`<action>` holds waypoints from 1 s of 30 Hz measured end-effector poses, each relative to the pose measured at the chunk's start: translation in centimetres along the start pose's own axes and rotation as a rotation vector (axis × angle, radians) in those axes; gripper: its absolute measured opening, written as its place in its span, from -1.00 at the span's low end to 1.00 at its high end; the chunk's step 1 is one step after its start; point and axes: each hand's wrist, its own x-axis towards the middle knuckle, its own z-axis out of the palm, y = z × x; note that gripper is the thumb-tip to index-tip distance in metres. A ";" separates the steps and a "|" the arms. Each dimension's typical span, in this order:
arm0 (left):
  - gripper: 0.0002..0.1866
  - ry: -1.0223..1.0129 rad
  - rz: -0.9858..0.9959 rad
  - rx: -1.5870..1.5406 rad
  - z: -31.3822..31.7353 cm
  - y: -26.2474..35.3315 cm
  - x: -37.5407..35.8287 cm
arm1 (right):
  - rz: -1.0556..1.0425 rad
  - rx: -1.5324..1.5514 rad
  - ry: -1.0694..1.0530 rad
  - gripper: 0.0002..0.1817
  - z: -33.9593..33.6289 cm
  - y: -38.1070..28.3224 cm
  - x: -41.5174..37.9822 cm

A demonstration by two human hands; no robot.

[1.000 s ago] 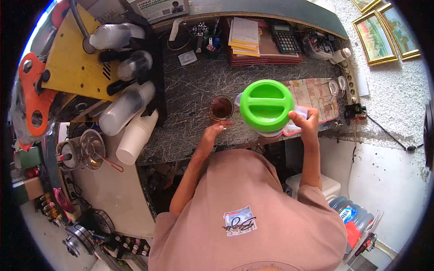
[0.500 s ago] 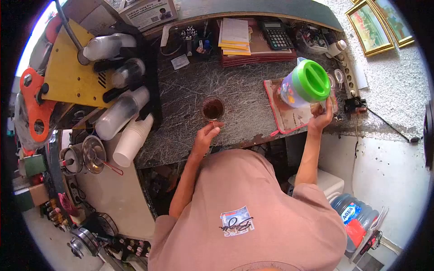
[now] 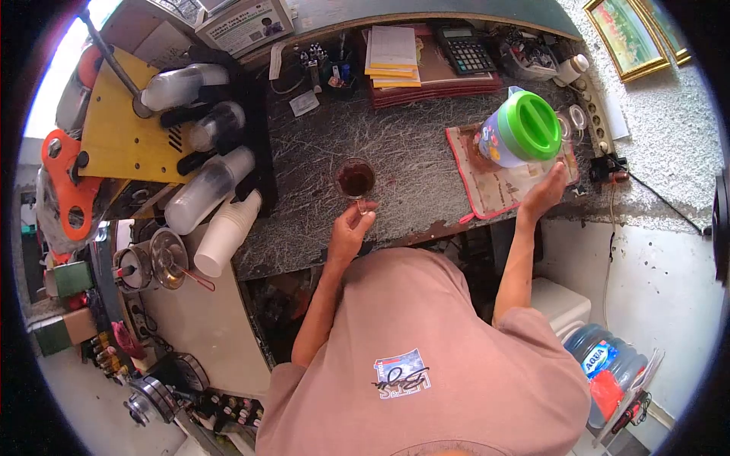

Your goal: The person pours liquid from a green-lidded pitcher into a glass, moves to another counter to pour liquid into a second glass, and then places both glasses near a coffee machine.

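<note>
My left hand [image 3: 352, 232] pinches the handle of a small clear glass cup [image 3: 356, 179] with dark brown contents, standing on the scratched dark tabletop [image 3: 304, 213]. To the right, a plastic pitcher [image 3: 502, 140] with a bright green lid and a flowered, pale purple body stands on a red-edged cloth mat [image 3: 487, 199]. Just below the pitcher's near side is my right hand [image 3: 544, 194], fingers stretched out and apparently off the pitcher. The pitcher's handle is not clearly visible from above.
Stacked clear plastic cups [image 3: 209, 190] and white paper cups [image 3: 228, 234] lie at left by a yellow machine [image 3: 125, 125]. Papers [image 3: 392, 57], a calculator [image 3: 465, 55] and a power strip [image 3: 595, 121] line the back and right. A water jug [image 3: 604, 353] sits lower right.
The pitcher has come to rest more upright on the mat, and my right hand has loosened and drawn away from it. My left hand stays on the cup. The view has shifted slightly.
</note>
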 end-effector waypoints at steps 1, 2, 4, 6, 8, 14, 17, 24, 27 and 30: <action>-0.68 0.004 -0.001 0.001 0.2 0.2 -0.1 | 0.001 0.003 -0.003 -0.66 -0.3 -1.9 -0.3; -0.68 0.018 -0.018 0.002 0.3 0.6 -0.4 | -0.124 -0.086 0.136 -0.72 -1.0 -5.1 -1.0; -0.68 0.044 -0.038 0.004 0.4 1.2 -0.8 | -0.225 0.029 0.081 -0.74 -1.6 -8.2 -3.9; -0.65 0.058 -0.023 -0.003 0.5 1.6 -1.1 | -0.078 0.322 -0.354 -0.68 -0.2 -10.2 -7.8; -0.57 0.067 -0.007 -0.016 0.3 0.0 -0.8 | -0.027 0.369 -0.821 -0.49 3.0 -12.1 -11.5; -0.09 0.189 0.020 0.280 -0.1 0.2 -0.1 | 0.001 0.496 -1.312 -0.01 9.8 -11.2 -18.6; 0.07 0.123 0.047 0.269 -0.8 0.9 0.7 | -0.005 0.459 -1.341 -0.11 10.3 -12.3 -18.5; 0.10 0.078 0.062 0.159 -2.2 0.2 0.7 | -0.123 0.441 -1.304 -0.21 10.9 -14.0 -19.4; 0.09 0.123 0.120 0.124 -4.0 0.3 0.2 | -0.093 0.442 -1.313 -0.21 11.5 -16.0 -20.6; 0.05 0.146 0.157 0.176 -6.4 0.5 -0.1 | -0.099 0.415 -1.364 -0.21 12.5 -17.9 -22.1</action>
